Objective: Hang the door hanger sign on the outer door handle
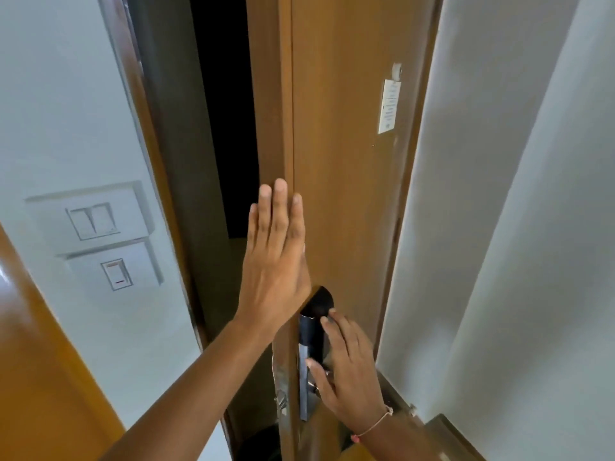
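A person stands at a wooden door (346,161) that is partly open, seen from their own head looking forward and down. The door's edge faces the viewer, with a dark gap to its left and a pale wall (519,227) to its right. The left hand (276,254) is flat and open, fingers together and pointing up, pressed along the door's edge just above the lock; it holds nothing. The right hand (346,364) is also open, fingers loosely spread, resting against the black and silver lock body (311,337) on the door's inner face, with the thumb near the metal handle (314,382), most of which the hand hides. It grips nothing that can be seen. A thin cord bracelet (376,424) circles the right wrist. A small white card (389,106) hangs from a peg high on the door's inner face; its print is too small to read, and whether it is the door hanger sign cannot be told. No sign is in either hand. Light switches (93,221) sit on the wall to the left. The step in hand seems to be steadying or opening the door, before any hanging. The next move likely calls for getting hold of the sign, then reaching round the door's edge to the outer handle, which is out of sight here.
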